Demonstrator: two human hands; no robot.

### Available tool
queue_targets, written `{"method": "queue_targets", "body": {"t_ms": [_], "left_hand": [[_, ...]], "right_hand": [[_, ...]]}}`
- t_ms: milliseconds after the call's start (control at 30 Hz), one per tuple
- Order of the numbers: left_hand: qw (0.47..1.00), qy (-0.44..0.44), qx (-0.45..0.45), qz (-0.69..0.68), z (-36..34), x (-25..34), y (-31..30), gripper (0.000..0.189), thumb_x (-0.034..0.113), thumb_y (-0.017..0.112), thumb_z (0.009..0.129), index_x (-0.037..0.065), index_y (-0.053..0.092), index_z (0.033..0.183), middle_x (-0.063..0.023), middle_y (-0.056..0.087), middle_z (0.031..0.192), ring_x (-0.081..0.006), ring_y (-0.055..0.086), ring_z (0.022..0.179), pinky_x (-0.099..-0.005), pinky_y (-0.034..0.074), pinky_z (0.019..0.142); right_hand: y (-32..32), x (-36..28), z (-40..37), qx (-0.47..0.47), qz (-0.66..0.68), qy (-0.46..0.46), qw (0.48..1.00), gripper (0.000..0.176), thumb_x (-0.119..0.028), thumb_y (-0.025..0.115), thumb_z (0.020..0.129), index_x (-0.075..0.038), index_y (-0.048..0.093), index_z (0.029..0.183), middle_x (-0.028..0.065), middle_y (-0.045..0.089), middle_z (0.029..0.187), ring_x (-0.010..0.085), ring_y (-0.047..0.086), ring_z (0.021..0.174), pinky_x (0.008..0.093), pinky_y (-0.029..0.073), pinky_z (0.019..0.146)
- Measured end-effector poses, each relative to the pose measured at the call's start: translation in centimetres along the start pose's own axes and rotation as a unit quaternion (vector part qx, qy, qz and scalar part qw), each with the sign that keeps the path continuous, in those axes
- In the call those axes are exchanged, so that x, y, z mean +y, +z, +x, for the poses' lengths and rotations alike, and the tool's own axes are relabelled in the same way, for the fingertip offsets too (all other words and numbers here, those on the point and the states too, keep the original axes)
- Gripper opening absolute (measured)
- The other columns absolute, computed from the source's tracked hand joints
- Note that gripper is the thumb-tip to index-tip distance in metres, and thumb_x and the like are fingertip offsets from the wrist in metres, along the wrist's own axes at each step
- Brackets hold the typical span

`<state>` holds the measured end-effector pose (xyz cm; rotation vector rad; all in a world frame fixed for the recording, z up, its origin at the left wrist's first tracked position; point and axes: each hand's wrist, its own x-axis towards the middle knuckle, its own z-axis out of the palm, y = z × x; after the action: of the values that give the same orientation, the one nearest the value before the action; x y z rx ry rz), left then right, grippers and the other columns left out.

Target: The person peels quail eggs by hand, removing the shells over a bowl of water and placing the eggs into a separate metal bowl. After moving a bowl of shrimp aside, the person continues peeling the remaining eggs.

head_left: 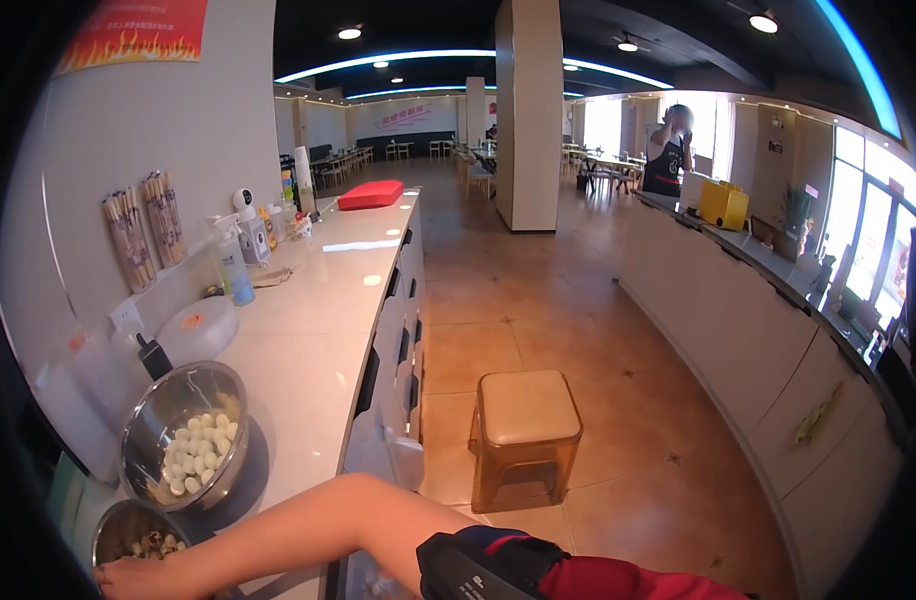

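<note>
Resting at near left, right hand (128, 580) seen beside small bowl (102, 537) of speckled eggs (158, 545); grip cannot be told; larger bowl (146, 408) just farther

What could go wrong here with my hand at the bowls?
The view points down the room while the hand rests at the small bowl by the counter edge; it might tip. The forearm passes close to the big bowl of white eggs and could nudge it. The stool stands in the aisle, a possible trip.
</note>
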<state>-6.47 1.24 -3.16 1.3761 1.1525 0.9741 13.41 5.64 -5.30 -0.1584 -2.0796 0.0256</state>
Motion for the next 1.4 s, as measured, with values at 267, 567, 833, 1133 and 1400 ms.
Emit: {"method": "queue_targets", "body": {"t_ms": [267,567,833,1133,1400], "left_hand": [[0.993,0.023,-0.017,-0.118,1.0,-0.1,-1.2,0.040,0.018,0.059,0.083,0.004,0.047,0.118,-0.0077,0.055,0.108,-0.0178,0.054,0.095,-0.0280,0.043,0.082],[0.987,0.060,-0.043,-0.146,-1.4,1.7,3.5,0.026,0.014,0.066,0.075,0.006,0.054,0.096,-0.0030,0.055,0.093,-0.0128,0.056,0.084,-0.0282,0.047,0.080],[0.983,0.010,-0.102,-0.149,-1.3,2.4,3.6,0.030,0.018,0.067,0.076,0.007,0.051,0.100,-0.0064,0.058,0.090,-0.0145,0.060,0.082,-0.0254,0.050,0.075],[0.986,0.055,-0.089,-0.132,-1.3,2.3,3.8,0.041,0.014,0.066,0.075,0.004,0.049,0.111,-0.0057,0.055,0.095,-0.0151,0.058,0.085,-0.0293,0.047,0.080],[0.981,0.081,-0.052,-0.168,-1.6,2.7,3.9,0.038,0.014,0.065,0.076,0.002,0.052,0.110,-0.0049,0.055,0.097,-0.0144,0.056,0.087,-0.0264,0.046,0.079]], "right_hand": [[0.9,1.3,3.0,-0.037,0.176,0.136,0.974,0.040,-0.044,0.055,0.081,-0.005,0.056,0.092,0.0183,0.060,0.087,0.0307,0.059,0.078,0.0410,0.047,0.064],[-1.5,-1.4,1.6,-0.022,0.044,0.091,0.995,0.007,-0.004,0.050,0.083,0.001,0.050,0.088,0.0166,0.050,0.080,0.0343,0.053,0.072,0.0384,0.042,0.062],[-2.7,-2.5,2.5,-0.054,0.041,0.082,0.994,0.008,-0.004,0.049,0.084,0.001,0.044,0.086,0.0164,0.049,0.082,0.0340,0.052,0.071,0.0397,0.041,0.061],[-3.4,-2.7,2.8,-0.024,0.018,0.132,0.991,0.006,-0.003,0.048,0.085,0.002,0.044,0.085,0.0147,0.048,0.077,0.0297,0.051,0.066,0.0351,0.041,0.060],[-3.5,-2.7,2.7,-0.017,0.042,0.091,0.995,0.006,-0.003,0.048,0.085,0.001,0.045,0.086,0.0137,0.049,0.075,0.0279,0.051,0.065,0.0338,0.041,0.060]]}}
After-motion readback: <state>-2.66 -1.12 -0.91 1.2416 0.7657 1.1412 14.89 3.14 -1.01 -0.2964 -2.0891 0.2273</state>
